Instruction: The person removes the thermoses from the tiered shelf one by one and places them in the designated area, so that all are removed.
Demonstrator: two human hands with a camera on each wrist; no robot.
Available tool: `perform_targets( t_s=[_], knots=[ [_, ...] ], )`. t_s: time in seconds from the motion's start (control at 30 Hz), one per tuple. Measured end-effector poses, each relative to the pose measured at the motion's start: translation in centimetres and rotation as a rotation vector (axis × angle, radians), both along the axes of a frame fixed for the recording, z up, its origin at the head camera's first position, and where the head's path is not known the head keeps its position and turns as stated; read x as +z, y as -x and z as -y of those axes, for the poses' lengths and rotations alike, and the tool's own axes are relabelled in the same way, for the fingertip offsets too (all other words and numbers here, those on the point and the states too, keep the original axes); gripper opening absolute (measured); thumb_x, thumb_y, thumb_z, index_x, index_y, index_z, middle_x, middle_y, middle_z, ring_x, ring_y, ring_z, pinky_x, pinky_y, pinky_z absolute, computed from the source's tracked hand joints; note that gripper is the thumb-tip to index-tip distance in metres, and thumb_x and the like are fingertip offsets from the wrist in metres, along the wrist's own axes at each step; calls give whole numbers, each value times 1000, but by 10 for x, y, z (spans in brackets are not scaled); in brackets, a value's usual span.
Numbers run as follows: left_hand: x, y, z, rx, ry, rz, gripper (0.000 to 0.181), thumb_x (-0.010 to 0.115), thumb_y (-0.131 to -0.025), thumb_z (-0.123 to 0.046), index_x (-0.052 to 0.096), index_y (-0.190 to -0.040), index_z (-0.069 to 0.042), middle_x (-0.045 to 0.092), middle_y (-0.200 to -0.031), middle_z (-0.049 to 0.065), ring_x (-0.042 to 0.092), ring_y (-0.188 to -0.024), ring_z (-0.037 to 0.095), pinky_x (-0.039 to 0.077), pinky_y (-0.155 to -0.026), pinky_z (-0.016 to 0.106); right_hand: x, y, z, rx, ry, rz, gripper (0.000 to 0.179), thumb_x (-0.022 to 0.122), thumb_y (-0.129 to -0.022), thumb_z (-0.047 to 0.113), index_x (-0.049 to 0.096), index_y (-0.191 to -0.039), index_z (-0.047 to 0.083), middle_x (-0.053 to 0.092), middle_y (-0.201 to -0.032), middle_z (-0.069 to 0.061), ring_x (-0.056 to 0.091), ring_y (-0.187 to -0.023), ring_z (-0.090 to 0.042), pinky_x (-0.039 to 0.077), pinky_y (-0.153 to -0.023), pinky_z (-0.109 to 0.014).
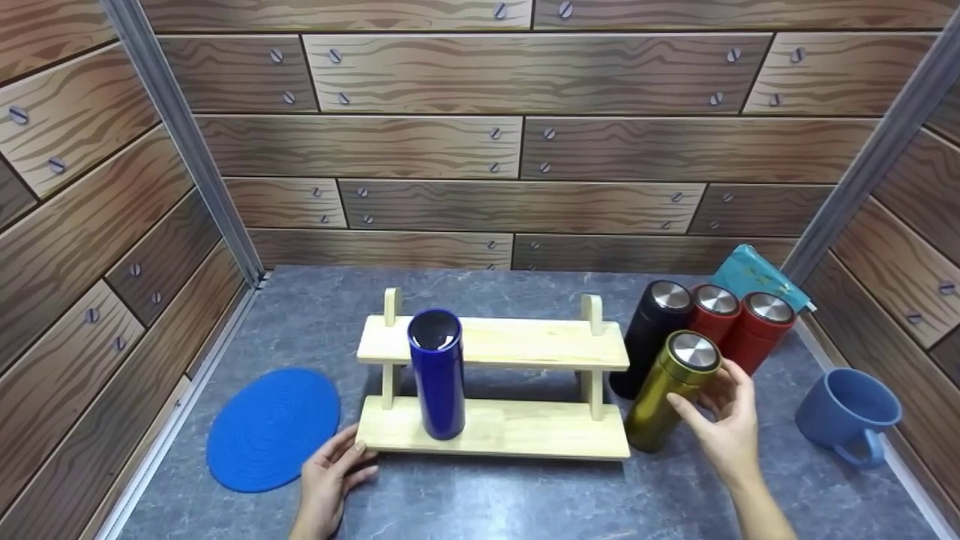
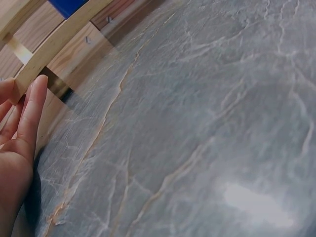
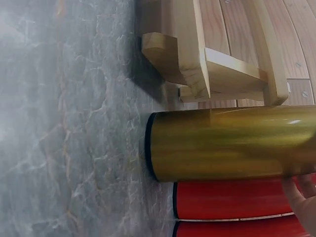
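A two-tier wooden shelf [image 1: 525, 427] stands on the table. My left hand [image 1: 330, 476] pinches its front left corner, thumb on top and fingers beneath, as the left wrist view shows with the hand [image 2: 19, 133] at the left edge. On the lower tier a shiny blue thermos bottle [image 1: 441, 390] stands upright. My right hand [image 1: 727, 420] holds a gold thermos bottle [image 1: 660, 401] from its right side, thumb in front and fingers behind. That bottle stands just right of the shelf; in the right wrist view its dark base [image 3: 152, 148] is at the tabletop.
Behind the gold bottle stand a black thermos [image 1: 652, 322] and two red thermoses, one [image 1: 757, 330] nearest the right. A teal packet [image 1: 757, 274] lies behind them. At far right is a blue mug [image 1: 847, 412]; at left lies a round blue mat [image 1: 274, 427]. Wood-patterned walls enclose the table.
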State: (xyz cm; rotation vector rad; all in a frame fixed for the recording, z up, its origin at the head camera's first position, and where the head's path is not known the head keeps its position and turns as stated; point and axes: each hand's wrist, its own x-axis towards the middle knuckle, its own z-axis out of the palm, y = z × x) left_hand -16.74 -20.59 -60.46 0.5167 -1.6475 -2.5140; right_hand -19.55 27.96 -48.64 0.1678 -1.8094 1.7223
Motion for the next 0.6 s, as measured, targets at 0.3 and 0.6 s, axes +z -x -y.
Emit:
perform_targets(
  t_s=[0.3, 0.6],
  knots=[
    [0, 2, -1, 14, 10, 27, 58, 73, -80, -7, 48, -130, 6, 64, -105, 11, 66, -83, 27, 58, -71, 43, -12, -12, -11, -11, -14, -33, 64, 64, -65, -29, 40, -124, -18, 57, -107, -10, 59, -88, -16, 54, -75, -17],
    [-1, 0, 1, 0, 3, -7, 56, 70, -82, -6, 46, -131, 8, 64, -104, 11, 66, -83, 28, 59, -70, 43, -31, -17, -23, 35, 1, -85, 55, 61, -69, -29, 44, -120, -19, 62, -107, -16, 61, -96, -18, 55, -78, -21]
  ],
)
